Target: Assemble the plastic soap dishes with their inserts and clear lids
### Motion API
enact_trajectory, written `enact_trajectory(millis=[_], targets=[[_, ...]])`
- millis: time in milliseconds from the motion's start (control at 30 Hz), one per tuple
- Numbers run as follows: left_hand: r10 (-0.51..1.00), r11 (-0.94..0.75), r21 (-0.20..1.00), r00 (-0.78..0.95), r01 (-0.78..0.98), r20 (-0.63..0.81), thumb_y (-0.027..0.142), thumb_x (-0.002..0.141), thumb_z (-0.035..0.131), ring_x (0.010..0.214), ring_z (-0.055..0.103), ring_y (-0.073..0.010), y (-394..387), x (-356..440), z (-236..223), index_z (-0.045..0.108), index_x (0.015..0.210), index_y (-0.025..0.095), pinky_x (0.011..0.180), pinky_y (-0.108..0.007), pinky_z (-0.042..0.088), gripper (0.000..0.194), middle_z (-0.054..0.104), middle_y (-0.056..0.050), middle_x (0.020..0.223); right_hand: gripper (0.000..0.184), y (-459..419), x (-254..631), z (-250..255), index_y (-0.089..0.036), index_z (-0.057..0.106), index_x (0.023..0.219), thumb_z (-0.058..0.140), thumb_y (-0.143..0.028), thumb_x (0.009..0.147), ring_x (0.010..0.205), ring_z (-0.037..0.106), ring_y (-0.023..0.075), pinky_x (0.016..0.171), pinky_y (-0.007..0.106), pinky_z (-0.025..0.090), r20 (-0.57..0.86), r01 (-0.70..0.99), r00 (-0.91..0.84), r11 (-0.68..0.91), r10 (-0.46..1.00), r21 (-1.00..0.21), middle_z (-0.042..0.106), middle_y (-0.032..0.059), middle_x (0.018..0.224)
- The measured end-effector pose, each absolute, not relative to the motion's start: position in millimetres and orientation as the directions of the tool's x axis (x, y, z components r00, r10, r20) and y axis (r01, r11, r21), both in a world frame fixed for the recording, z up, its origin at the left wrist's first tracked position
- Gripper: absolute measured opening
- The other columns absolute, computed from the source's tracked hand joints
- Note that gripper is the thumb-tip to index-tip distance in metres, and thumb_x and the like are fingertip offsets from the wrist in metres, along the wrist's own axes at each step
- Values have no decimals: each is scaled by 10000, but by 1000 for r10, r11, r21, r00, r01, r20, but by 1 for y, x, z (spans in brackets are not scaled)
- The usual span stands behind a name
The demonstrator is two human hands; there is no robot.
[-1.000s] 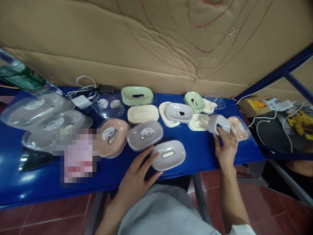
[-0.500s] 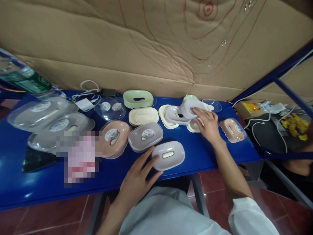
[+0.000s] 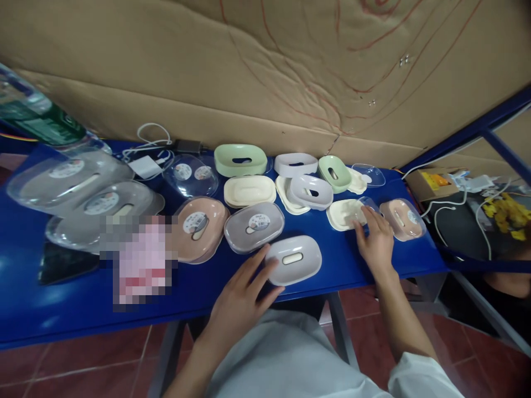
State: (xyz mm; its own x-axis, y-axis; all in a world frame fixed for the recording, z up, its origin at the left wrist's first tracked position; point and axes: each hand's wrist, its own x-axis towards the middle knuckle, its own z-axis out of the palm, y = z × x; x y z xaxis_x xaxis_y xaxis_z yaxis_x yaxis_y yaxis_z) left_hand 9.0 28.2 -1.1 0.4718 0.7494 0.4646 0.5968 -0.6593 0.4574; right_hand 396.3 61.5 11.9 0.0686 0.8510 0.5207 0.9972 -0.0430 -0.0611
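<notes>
My left hand (image 3: 243,287) has its fingers spread, fingertips resting on the left rim of a lavender soap dish (image 3: 309,268) with a pill-shaped slot, near the table's front edge. My right hand (image 3: 377,240) is bent at a clear plastic lid (image 3: 370,203), thumb and fingers around its near edge; part of the lid is hidden. Beside that lid lies a cream insert (image 3: 340,215). Just right of the hand is a peach soap dish (image 3: 400,215) with a round label. A second lavender dish (image 3: 323,199) overlaps another cream piece (image 3: 286,193) in the middle.
At the back stand a green dish (image 3: 226,163), a lavender piece (image 3: 282,166) and a smaller green dish (image 3: 342,177). Labelled, lidded dishes (image 3: 253,226) line the left. A water bottle (image 3: 45,121), a dark phone (image 3: 62,265) and white cables (image 3: 153,130) are farther left.
The lavender piece from my right hand now rests at the back between the green dishes. That hand has moved right and nearer, to the clear lid. My left hand stays at the front dish.
</notes>
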Motion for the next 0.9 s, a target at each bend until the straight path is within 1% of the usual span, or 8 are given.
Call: enact_trajectory(millis=[100, 200, 300, 400, 500, 600, 700, 900], targets=[[755, -654, 463, 475, 598, 452, 378, 1067, 669, 1411, 664, -302, 27, 9, 0, 585, 1472, 198, 1107, -424, 635, 451, 605, -181, 1590, 485, 46, 384, 15, -186, 556, 1586, 515, -331, 1126, 1352, 689, 350, 1102, 535, 582, 664, 998, 0, 46, 748, -52, 714, 182, 1456], [777, -630, 510, 473, 586, 416, 383, 1061, 682, 1439, 646, -285, 26, 8, -1, 557, 1507, 220, 1134, -407, 617, 491, 587, -164, 1617, 539, 24, 365, 19, -198, 499, 1646, 534, -272, 1114, 1281, 735, 347, 1029, 519, 630, 814, 985, -123, 170, 567, 31, 744, 185, 1397], [808, -585, 597, 461, 550, 367, 394, 1059, 687, 1475, 617, -268, 26, 7, -4, 495, 1573, 255, 1174, -404, 589, 566, 569, -134, 1644, 530, 1, 342, 20, -221, 517, 1637, 537, -256, 1109, 1198, 768, 326, 955, 509, 670, 828, 927, -247, 370, 503, 52, 777, 156, 1312], [843, -519, 681, 443, 517, 306, 403, 1046, 709, 1505, 586, -260, 26, 4, -5, 358, 1675, 289, 1208, -408, 562, 730, 551, -110, 1666, 510, -12, 316, 17, -208, 518, 1628, 502, -233, 1120, 1170, 774, 284, 906, 473, 698, 776, 805, -317, 588, 544, -83, 791, 134, 1249], [872, -451, 729, 426, 514, 240, 398, 1030, 732, 1518, 570, -256, 26, 3, -3, 245, 1729, 318, 1240, -410, 531, 856, 538, -99, 1678, 530, -13, 297, 8, -202, 462, 1651, 441, -184, 1122, 1195, 770, 268, 891, 471, 716, 755, 661, -321, 706, 572, -254, 782, 138, 1263], [862, -462, 737, 444, 493, 244, 368, 1038, 721, 1535, 551, -254, 26, 2, -2, 240, 1733, 338, 1250, -415, 519, 845, 522, -101, 1690, 647, -9, 290, -1, -338, 361, 1687, 428, -110, 1086, 1281, 738, 268, 981, 579, 693, 747, 596, -272, 715, 607, -364, 724, 111, 1392], [841, -508, 718, 454, 477, 294, 343, 1049, 706, 1538, 548, -253, 26, 1, -4, 312, 1706, 335, 1228, -418, 539, 766, 518, -109, 1693, 673, -10, 293, -5, -427, 438, 1617, 434, -69, 1047, 1393, 671, 283, 1110, 678, 605, 690, 621, -260, 664, 675, -416, 669, 83, 1462], [821, -559, 676, 433, 481, 371, 312, 1037, 720, 1504, 587, -269, 25, 2, -7, 360, 1676, 307, 1164, -431, 589, 733, 531, -142, 1676, 506, -16, 296, -4, -337, 515, 1488, 561, -136, 1026, 1469, 610, 361, 1100, 662, 613, 555, 588, -257, 584, 791, -560, 635, 139, 1509]])
